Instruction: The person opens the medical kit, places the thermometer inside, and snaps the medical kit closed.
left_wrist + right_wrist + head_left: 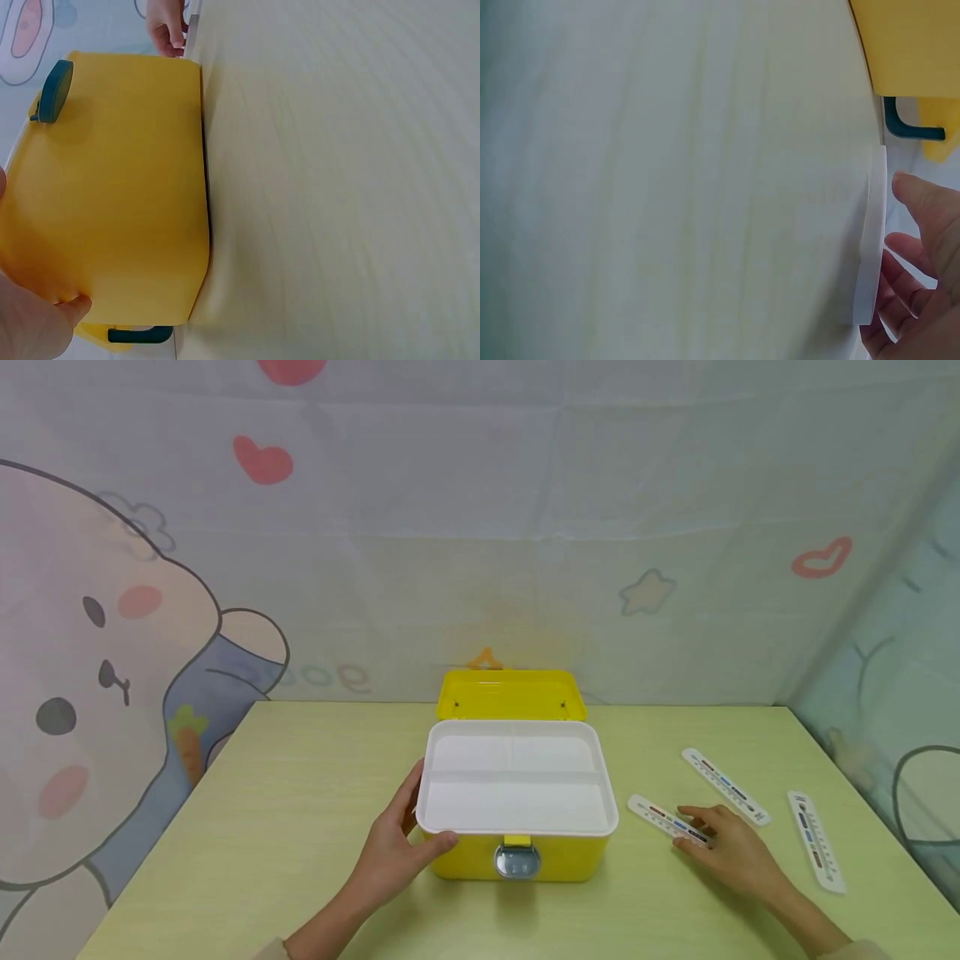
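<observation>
A yellow box (pixel 555 858) with a white tray (pixel 517 806) on top stands on the table, its yellow lid (pixel 512 695) tipped back. My left hand (pixel 397 843) grips its left front corner, thumb on the front and fingers along the side; the left wrist view shows the box's yellow wall (pixel 112 187) close up. My right hand (pixel 731 852) is at the right end of a flat white thermometer (pixel 660 816) lying on the table. Its fingers touch the thermometer's edge (pixel 871 247), and the thumb stands slightly apart in the right wrist view.
Two more white thermometers lie to the right, one beyond my right hand (pixel 723 785) and one near the table's right side (pixel 816 839). A round grey latch (pixel 517 862) hangs on the box front. A printed cloth (pixel 450 527) rises behind the table.
</observation>
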`<state>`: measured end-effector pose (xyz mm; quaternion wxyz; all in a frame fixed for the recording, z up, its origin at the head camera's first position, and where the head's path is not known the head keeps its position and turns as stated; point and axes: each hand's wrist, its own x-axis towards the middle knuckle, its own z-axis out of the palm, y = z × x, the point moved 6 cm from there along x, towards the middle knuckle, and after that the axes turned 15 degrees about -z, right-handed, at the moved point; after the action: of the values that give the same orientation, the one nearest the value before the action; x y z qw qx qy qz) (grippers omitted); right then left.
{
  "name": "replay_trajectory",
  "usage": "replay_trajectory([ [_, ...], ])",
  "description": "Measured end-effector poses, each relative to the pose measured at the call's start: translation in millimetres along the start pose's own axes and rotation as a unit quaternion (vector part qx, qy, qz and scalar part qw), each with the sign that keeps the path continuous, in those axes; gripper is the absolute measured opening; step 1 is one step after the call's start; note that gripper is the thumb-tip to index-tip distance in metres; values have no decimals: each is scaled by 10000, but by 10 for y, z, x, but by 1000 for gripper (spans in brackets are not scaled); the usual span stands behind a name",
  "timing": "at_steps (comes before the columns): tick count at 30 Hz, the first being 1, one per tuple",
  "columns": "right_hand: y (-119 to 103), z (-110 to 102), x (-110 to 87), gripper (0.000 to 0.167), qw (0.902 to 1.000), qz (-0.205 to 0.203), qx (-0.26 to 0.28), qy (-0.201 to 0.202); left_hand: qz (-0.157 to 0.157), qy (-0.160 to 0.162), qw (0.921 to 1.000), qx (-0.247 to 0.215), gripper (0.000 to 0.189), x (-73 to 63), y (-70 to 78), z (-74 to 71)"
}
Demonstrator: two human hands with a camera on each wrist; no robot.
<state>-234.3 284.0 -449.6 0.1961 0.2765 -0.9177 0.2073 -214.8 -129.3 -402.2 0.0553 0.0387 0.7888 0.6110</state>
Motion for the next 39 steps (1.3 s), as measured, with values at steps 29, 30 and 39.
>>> replay_trajectory([
  [29, -7, 20, 13, 35, 9996, -140, -152, -169, 37, -61, 9999, -107, 96, -9, -3, 5],
  [30, -7, 9, 26, 34, 9996, -179, -181, -141, 34, -63, 9999, -104, 96, -10, -3, 4],
  [39, -33, -146, 191, 33, 9984, -506, -237, -47, 59, -89, 9998, -140, 96, -7, -6, 0],
])
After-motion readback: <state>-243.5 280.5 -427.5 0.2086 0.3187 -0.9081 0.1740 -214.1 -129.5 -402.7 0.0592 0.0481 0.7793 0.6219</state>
